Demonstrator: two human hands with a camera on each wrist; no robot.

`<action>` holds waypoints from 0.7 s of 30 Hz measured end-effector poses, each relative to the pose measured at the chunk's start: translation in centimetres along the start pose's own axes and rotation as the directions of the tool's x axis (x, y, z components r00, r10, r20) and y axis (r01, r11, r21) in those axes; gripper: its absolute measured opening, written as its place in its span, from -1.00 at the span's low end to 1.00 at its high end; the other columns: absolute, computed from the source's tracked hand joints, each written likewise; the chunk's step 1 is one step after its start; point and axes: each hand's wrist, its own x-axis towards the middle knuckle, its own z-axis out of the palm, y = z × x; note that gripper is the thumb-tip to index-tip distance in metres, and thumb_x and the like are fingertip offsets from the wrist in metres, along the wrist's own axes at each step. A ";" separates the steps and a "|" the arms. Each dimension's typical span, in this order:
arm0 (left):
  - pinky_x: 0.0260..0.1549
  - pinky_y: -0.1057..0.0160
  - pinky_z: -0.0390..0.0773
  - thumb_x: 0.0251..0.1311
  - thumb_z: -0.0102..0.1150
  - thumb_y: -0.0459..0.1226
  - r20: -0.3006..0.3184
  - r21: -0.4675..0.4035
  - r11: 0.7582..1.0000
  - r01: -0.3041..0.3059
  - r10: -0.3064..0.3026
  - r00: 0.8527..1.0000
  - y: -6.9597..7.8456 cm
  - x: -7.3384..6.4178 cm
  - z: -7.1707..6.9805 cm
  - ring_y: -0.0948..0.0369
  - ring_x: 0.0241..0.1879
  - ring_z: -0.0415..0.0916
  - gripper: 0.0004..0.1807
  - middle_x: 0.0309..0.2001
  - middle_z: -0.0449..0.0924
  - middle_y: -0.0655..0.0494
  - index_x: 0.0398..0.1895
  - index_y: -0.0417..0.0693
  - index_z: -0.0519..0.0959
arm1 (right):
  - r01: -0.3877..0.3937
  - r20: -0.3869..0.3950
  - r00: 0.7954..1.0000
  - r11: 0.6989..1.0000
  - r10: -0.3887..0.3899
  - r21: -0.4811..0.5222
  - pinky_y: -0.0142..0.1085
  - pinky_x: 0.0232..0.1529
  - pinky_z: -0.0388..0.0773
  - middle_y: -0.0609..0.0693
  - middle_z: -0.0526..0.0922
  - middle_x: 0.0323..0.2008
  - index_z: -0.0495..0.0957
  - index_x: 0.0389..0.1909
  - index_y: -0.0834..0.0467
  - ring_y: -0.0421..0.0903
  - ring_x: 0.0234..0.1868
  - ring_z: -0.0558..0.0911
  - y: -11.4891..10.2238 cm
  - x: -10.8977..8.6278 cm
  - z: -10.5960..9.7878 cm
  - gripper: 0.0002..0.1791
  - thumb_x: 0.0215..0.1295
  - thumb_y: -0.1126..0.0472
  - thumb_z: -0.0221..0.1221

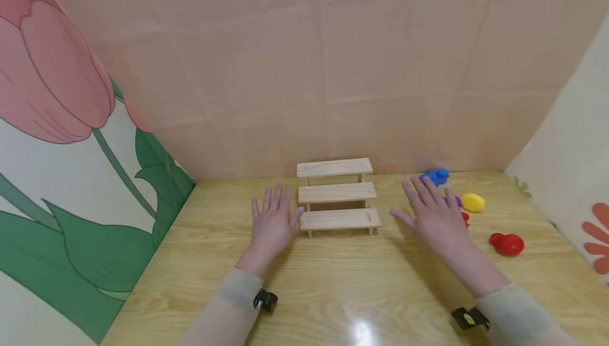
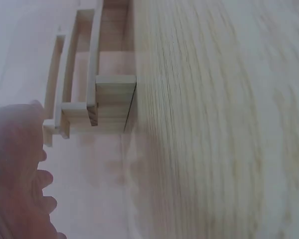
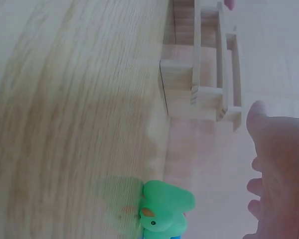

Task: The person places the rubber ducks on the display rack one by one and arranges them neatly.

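Creased pinkish backdrop [image 1: 323, 60] behind a wood-grain table [image 1: 342, 282], 1 bright glare spot [image 1: 362, 333], 2 flower-patterned side walls [image 1: 47, 171].

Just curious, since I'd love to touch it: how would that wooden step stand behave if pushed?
The wooden step stand would probably stay stiff, since its boards look solid and flat. The open gaps between them suggest it may be fairly light. With flat supports on the table, it would likely slide rather than roll.
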 end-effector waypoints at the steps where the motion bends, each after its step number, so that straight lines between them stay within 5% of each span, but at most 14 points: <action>1: 0.59 -0.50 -0.28 0.73 -0.33 0.30 -0.002 -0.005 1.000 0.000 0.000 1.000 0.0 0.1 0.1 -0.15 0.76 -0.29 -0.13 0.79 -0.08 -0.11 0.82 -0.03 0.07 | -0.002 0.000 1.000 1.000 0.002 0.003 0.40 0.65 -0.32 0.35 0.18 0.69 0.16 0.76 0.21 0.36 0.73 0.00 0.0 0.0 -0.1 -0.06 0.68 -0.33 0.11; 12: 0.62 -0.43 -0.24 0.76 -0.29 0.25 -0.002 -0.145 0.989 0.031 -0.031 1.000 0.1 0.9 0.4 -0.15 0.76 -0.23 -0.16 0.78 -0.06 -0.12 0.81 -0.07 0.08 | -0.012 -0.019 1.000 1.000 0.012 0.017 0.40 0.65 -0.31 0.34 0.17 0.70 0.14 0.76 0.21 0.33 0.75 -0.03 0.8 -0.4 0.0 -0.04 0.65 -0.31 0.16; 21: 0.68 -0.25 -0.18 0.78 -0.23 0.20 0.031 -0.435 0.894 0.110 -0.107 0.994 0.4 1.5 1.3 -0.10 0.76 -0.16 -0.19 0.78 -0.04 -0.08 0.83 -0.03 0.02 | -0.011 -0.040 0.999 0.998 0.014 0.068 0.38 0.66 -0.36 0.32 0.10 0.72 0.03 0.80 0.16 0.32 0.75 -0.06 1.8 -1.2 -0.1 -0.02 0.67 -0.30 0.15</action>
